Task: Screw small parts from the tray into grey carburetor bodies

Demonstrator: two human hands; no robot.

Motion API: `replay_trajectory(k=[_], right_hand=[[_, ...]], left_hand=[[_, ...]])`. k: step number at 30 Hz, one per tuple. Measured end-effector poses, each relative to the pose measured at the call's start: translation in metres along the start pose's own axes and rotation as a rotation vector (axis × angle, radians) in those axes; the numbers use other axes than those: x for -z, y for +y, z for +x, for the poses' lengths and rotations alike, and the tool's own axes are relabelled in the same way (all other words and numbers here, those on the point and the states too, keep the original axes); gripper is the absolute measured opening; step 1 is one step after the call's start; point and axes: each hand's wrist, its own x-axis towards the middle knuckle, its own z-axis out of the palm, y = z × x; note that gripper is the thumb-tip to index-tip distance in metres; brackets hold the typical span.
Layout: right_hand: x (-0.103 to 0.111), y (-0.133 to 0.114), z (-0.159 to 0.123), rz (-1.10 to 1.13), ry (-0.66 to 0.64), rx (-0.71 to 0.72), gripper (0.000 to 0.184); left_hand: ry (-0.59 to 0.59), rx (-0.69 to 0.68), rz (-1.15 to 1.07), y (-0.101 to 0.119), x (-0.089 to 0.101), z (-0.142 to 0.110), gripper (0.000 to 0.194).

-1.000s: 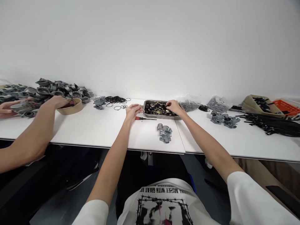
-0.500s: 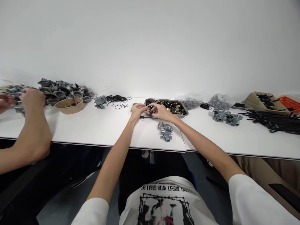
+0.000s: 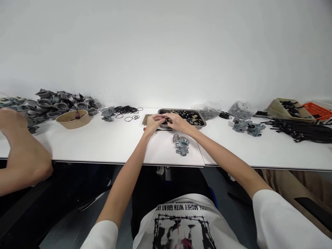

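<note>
My left hand (image 3: 155, 123) and my right hand (image 3: 176, 121) meet at the front edge of a metal tray (image 3: 204, 125) full of small black and brass parts. The fingertips of both are pinched together around a small dark part (image 3: 168, 120), mostly hidden by the fingers. Just below them a screwdriver (image 3: 164, 129) lies on the table, its red handle end partly behind my left wrist. Closer to me, between my forearms, rests a grey metal carburetor body (image 3: 182, 145).
To the left are a carburetor body (image 3: 108, 113), black rubber rings (image 3: 126, 110), a tan bowl (image 3: 74, 121), piled grey castings (image 3: 61, 103) and a co-worker's arm (image 3: 28, 155). To the right lie two carburetors (image 3: 255, 129), plastic bags (image 3: 241, 109), black tubes (image 3: 301, 130) and bins (image 3: 278, 108).
My hands stay together by the tray, fingers drawn closer around the small part, which shows less. The co-worker's hand has moved left. The view has shifted slightly.
</note>
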Motion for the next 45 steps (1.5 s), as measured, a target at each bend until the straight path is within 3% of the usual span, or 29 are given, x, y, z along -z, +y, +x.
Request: replay_trajectory(k=[7, 12, 15, 23, 26, 29, 31, 33, 35, 38, 45], right_hand=[[0.018, -0.007, -0.001, -0.174, -0.017, 0.153, 0.054], [0.026, -0.014, -0.006, -0.214, 0.012, 0.231, 0.040], [0.030, -0.021, -0.012, -0.183, 0.018, 0.240, 0.031], [0.041, -0.045, -0.043, 0.077, -0.030, 0.266, 0.037], [0.043, -0.048, -0.056, 0.223, 0.082, 0.128, 0.032], [0.039, -0.039, -0.067, 0.415, 0.217, -0.183, 0.022], [0.031, -0.030, -0.073, 0.636, 0.160, -0.393, 0.022], [0.022, -0.022, -0.078, 0.836, 0.032, -0.503, 0.030], [0.013, -0.019, -0.082, 0.951, -0.069, -0.525, 0.039], [0.002, -0.022, -0.085, 1.107, -0.110, -0.552, 0.044], [-0.010, -0.028, -0.086, 1.159, -0.002, -0.607, 0.055]], left_hand=[[0.084, -0.022, -0.138, 0.007, -0.021, -0.009, 0.047], [0.149, 0.000, -0.183, 0.010, -0.035, -0.018, 0.051], [0.147, 0.001, -0.159, 0.015, -0.041, -0.029, 0.049], [0.085, 0.112, -0.099, 0.014, -0.036, -0.066, 0.035], [0.145, 0.126, -0.076, 0.012, -0.029, -0.083, 0.037], [0.310, 0.069, -0.033, 0.011, -0.026, -0.104, 0.035], [0.415, 0.035, 0.002, 0.009, -0.029, -0.119, 0.033], [0.472, 0.025, 0.035, 0.006, -0.035, -0.131, 0.032], [0.482, 0.030, 0.056, 0.002, -0.042, -0.139, 0.031], [0.472, 0.039, 0.067, -0.003, -0.049, -0.143, 0.030], [0.516, 0.005, 0.102, -0.006, -0.057, -0.152, 0.030]])
